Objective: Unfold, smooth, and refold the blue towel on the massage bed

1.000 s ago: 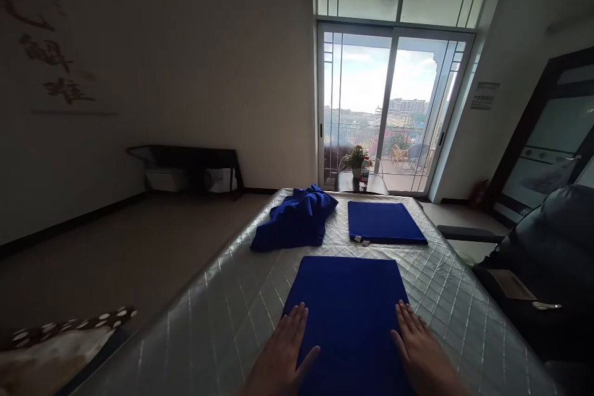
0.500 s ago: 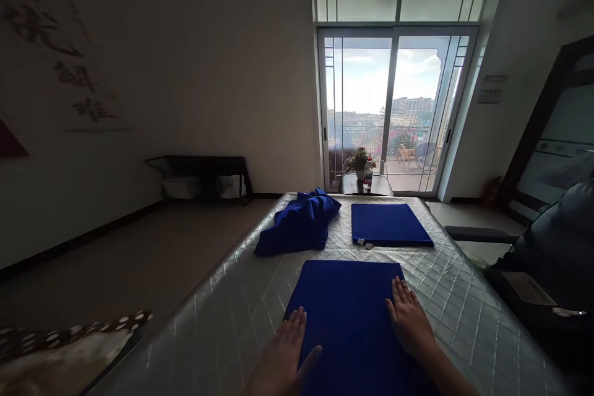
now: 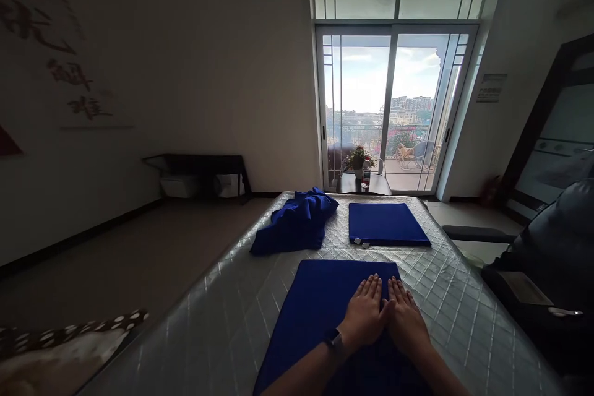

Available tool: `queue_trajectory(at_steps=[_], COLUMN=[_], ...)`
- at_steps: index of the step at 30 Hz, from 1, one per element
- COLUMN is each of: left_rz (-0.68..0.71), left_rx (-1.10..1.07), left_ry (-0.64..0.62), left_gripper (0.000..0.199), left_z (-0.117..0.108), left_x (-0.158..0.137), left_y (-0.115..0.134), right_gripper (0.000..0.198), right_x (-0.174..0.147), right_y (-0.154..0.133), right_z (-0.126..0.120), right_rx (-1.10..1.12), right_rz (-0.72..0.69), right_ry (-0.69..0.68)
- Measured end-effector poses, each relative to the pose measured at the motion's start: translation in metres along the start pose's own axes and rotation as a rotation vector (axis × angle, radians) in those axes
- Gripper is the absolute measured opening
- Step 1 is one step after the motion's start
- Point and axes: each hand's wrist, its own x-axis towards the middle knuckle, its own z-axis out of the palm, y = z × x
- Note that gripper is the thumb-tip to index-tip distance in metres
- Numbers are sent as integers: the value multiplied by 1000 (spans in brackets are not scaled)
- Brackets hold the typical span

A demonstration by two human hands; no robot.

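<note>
My left hand [image 3: 366, 312] lies flat, fingers stretched out, on a blue folded cloth [image 3: 315, 315] in front of me; a dark watch [image 3: 334, 340] is on that wrist. Right beside it, my right hand [image 3: 407, 318] rests flat near the cloth's right edge, fingers extended, the thumbs close together. Neither hand grips anything. Beyond this cloth lies a second flat, neatly folded blue cloth [image 3: 388, 223] with small white tags at its near edge. To its left sits a crumpled heap of blue cloth [image 3: 299, 223].
Everything blue lies on a silvery quilted mattress-like surface [image 3: 223, 322]. Past its far end stand a small table [image 3: 346, 184], a potted plant [image 3: 359, 161] and a bottle [image 3: 366, 173] before sliding glass doors. At right is a dark padded seat [image 3: 552, 253]; at left, a spotted fabric [image 3: 69, 331].
My left hand has moved right across the folded cloth, from its left edge to beside my right hand. My right hand has stayed near the right edge.
</note>
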Motion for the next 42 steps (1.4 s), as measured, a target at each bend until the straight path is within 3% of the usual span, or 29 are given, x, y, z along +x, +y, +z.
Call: queue_trajectory(at_steps=[6,11,14,22,29,37,42], left_rz=[-182,-337,-364,-391,-425,-464,-501], left_rx=[91,154,181,158,135,129,121], left_ry=[-14,55,103,122,110,86,46], left_gripper=[80,82,83,82,84,85,91], left_z=[-18,-33,-32,-36,-45,-45,-52], left_x=[-27,-56,-67,-73,-81,-79,-78], left_y=[-68,-134,-155,-166,-173,-169,-161], right_gripper=[63,63,64,66,66,67,67], right_x=[2,3,3,7,48,69,68], right_y=[-3,-2,-2,1,-3,11,13], right_z=[-2,2,3,-6,-23,8,11], right_rx=[46,54,46,-3,-23,49,71], right_rz=[33,28,10,29,26,50,44], right_ry=[4,19,22,-48,-20,12,53])
